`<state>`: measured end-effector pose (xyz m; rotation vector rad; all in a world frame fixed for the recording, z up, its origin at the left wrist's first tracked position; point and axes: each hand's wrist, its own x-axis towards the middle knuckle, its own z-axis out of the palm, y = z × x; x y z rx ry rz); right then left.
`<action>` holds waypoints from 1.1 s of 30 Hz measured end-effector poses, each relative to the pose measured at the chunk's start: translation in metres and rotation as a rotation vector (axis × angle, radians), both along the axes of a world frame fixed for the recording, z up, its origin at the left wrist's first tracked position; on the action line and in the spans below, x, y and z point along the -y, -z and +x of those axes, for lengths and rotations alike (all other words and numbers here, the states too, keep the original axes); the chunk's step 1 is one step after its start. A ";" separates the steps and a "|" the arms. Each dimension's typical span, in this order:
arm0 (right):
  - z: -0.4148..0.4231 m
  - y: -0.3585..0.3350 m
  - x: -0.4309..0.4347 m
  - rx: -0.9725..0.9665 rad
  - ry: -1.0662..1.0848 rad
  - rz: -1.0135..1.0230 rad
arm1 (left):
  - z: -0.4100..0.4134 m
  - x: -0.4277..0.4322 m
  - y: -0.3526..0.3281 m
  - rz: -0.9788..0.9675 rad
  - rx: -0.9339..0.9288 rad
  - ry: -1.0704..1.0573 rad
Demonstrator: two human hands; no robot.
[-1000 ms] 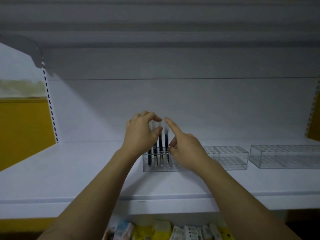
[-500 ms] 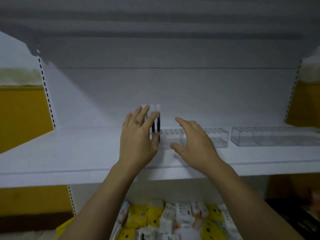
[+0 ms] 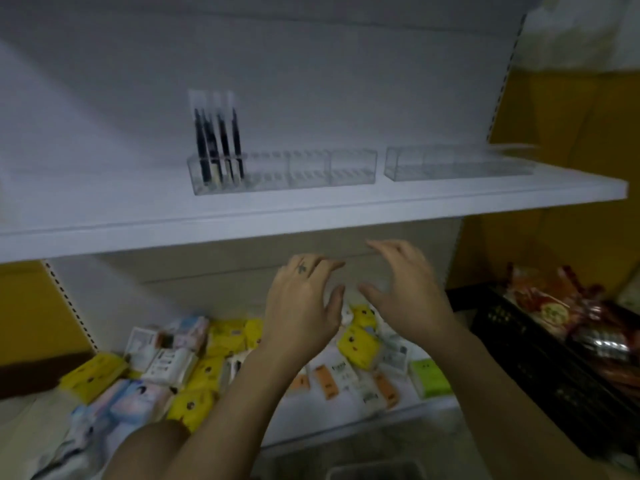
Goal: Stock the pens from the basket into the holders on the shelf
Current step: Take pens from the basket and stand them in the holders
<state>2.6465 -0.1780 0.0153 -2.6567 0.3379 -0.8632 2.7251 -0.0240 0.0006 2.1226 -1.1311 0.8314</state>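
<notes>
While left hand [image 3: 301, 306] and right hand [image 3: 405, 292] hung empty, fingers spread, below shelf [image 3: 311, 216], we noted pens [image 3: 218, 140] upright in leftmost holder [image 3: 270, 178], up-left of both, left hand nearer; basket we could not place surely.
</notes>
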 end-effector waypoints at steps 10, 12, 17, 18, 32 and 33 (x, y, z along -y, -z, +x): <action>-0.054 0.175 0.024 -0.494 0.082 0.193 | -0.046 0.031 0.164 0.397 -0.512 0.103; -0.064 0.218 0.027 -0.617 0.071 0.243 | -0.055 0.032 0.198 0.459 -0.609 0.119; -0.100 0.312 0.026 -0.901 0.097 0.437 | -0.073 0.022 0.271 0.612 -0.843 0.089; -0.106 0.327 0.028 -0.938 0.103 0.471 | -0.075 0.020 0.285 0.628 -0.886 0.078; -0.126 0.425 0.058 -1.155 0.060 0.599 | -0.098 0.070 0.422 0.944 -1.411 0.064; -0.124 0.429 0.061 -1.157 0.083 0.585 | -0.101 0.074 0.430 0.942 -1.442 0.046</action>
